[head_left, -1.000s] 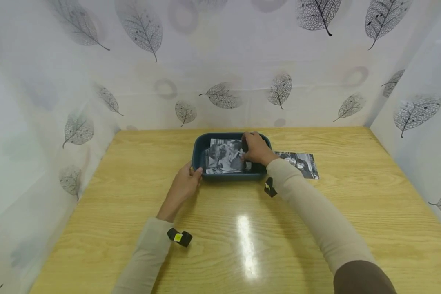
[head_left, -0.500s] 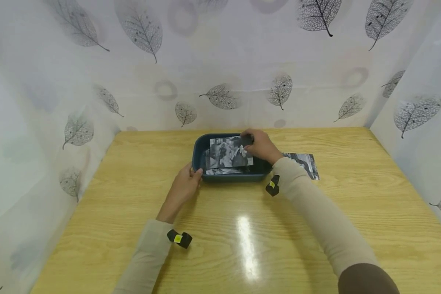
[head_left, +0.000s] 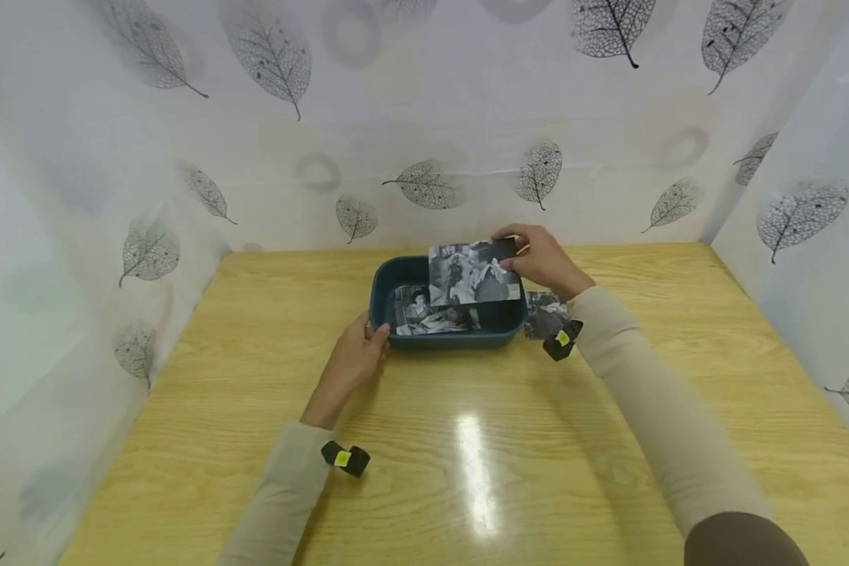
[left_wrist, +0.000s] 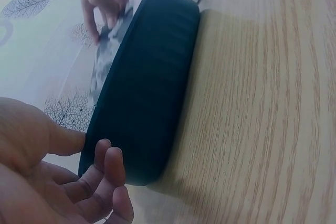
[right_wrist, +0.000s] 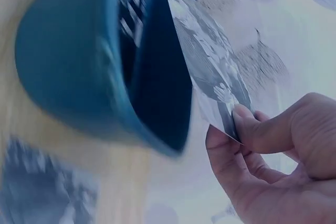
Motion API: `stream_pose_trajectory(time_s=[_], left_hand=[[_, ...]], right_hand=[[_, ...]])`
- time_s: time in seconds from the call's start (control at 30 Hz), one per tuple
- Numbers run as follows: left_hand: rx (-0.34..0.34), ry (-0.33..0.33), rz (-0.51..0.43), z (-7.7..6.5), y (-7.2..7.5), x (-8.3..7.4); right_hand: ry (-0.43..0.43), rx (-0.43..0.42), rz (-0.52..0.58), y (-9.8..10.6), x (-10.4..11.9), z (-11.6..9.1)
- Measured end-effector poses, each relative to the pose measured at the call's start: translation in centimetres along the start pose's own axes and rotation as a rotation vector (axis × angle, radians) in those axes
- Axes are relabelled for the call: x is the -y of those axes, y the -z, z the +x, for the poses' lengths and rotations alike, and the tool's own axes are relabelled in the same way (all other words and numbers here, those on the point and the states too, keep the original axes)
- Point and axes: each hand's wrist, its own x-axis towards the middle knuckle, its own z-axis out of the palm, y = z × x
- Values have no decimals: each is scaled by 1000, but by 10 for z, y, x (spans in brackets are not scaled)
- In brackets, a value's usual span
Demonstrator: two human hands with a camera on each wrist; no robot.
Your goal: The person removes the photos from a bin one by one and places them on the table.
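Note:
My right hand (head_left: 546, 262) pinches a black-and-white photo (head_left: 470, 275) by its right end, thumb in front and fingers behind. The photo is raised over the right part of a dark blue plastic tray (head_left: 449, 342); the right wrist view has it up beyond the tray's rim. Inside the tray lie more black-and-white photos (head_left: 424, 316), partly covered by the raised one. At the tray's front left corner, my left hand (head_left: 350, 358) holds the rim, its thumb at the edge and its curled fingers against the outer wall (left_wrist: 142, 98).
On the wooden table (head_left: 424, 440), just right of the tray, lies another black-and-white photo (head_left: 543, 308), partly hidden by the right wrist's camera (head_left: 562, 340). A leaf-patterned curtain (head_left: 467, 118) stands behind the table and along both sides.
The right hand has lifted the photo up off the others in the tray and moved it right. More of the photos underneath now shows. The left hand has stayed at the tray's corner.

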Motion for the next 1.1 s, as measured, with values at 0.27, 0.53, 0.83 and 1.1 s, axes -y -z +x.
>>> stream_pose_trajectory(time_s=[0.27, 0.53, 0.83, 1.1], left_hand=[[-11, 4, 10, 0, -1, 0], [1, 11, 12, 1, -1, 0], [4, 27, 2, 2, 0, -1], [5, 19, -1, 1, -1, -3]], right_hand=[[-45, -2, -36, 55, -15, -25], [-117, 3, -116, 106, -47, -57], [-208, 58, -96, 153, -83, -93], [-261, 97, -119, 179, -115, -117]])
